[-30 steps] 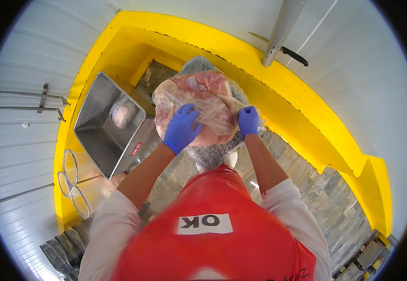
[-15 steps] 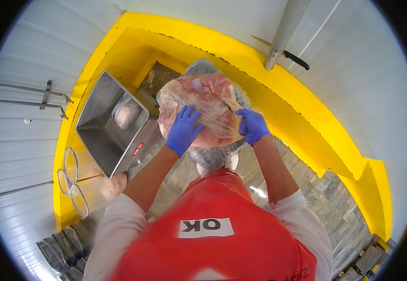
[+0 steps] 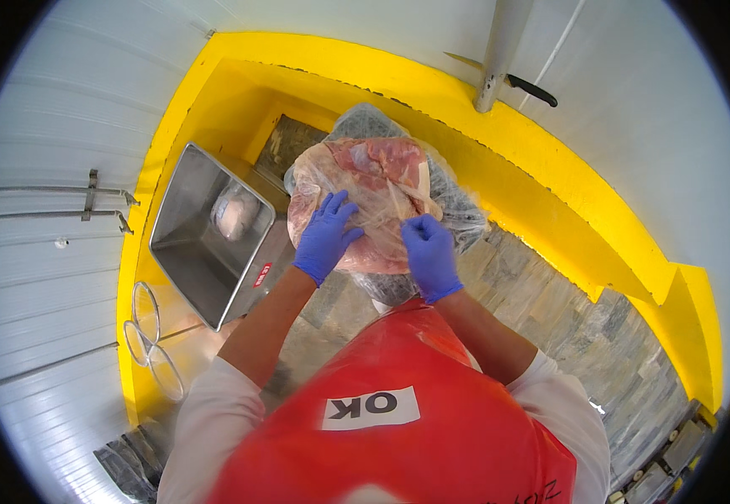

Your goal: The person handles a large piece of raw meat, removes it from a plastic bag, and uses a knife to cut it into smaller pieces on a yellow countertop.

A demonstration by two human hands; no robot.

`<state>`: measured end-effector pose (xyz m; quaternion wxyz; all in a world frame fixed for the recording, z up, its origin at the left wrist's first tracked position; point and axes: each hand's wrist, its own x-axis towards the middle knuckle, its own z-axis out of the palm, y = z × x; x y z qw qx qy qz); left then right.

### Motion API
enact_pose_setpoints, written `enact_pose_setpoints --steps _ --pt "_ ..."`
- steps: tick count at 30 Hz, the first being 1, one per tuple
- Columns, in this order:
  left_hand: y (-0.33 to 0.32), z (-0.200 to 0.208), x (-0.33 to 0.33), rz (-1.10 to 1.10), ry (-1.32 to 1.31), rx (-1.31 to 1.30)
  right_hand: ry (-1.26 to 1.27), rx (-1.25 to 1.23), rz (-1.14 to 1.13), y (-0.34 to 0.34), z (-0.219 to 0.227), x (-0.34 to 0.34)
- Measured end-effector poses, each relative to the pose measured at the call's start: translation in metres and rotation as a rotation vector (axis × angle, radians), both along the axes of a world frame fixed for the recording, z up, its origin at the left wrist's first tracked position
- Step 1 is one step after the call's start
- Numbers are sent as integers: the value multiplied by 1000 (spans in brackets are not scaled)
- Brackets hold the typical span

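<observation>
A large cut of raw meat [image 3: 371,157], pink and red, rests on a pile covered in clear plastic [image 3: 366,120] in front of me. Thin clear film [image 3: 379,189] lies over the middle of the meat. My left hand [image 3: 326,238], in a blue glove, presses on the left part of the film and meat with its fingers spread. On the right side, my gloved right hand [image 3: 432,259] has its fingers closed in a pinch on the film, above the meat. What lies under its palm is hidden.
To the left, a steel bin [image 3: 205,260] holds a bagged pale piece [image 3: 235,215]. Metal rings [image 3: 146,336] with clear bags are below it. A yellow ledge [image 3: 339,67] curves behind, with a black-handled knife [image 3: 531,89] beside a grey pole [image 3: 495,59].
My right hand has moved left and inward over the meat, drawing the film with it. My left hand stays on the meat. The whole view has shifted slightly.
</observation>
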<state>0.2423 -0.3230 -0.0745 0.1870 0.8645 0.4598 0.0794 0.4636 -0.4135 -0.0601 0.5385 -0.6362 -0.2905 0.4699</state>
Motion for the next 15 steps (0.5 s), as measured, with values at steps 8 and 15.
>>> enact_pose_setpoints --steps 8,15 --pt "-3 5 19 13 -1 72 682 -52 -314 10 -41 99" --pt "-12 16 75 445 -436 -581 -499 235 430 -31 7 16"
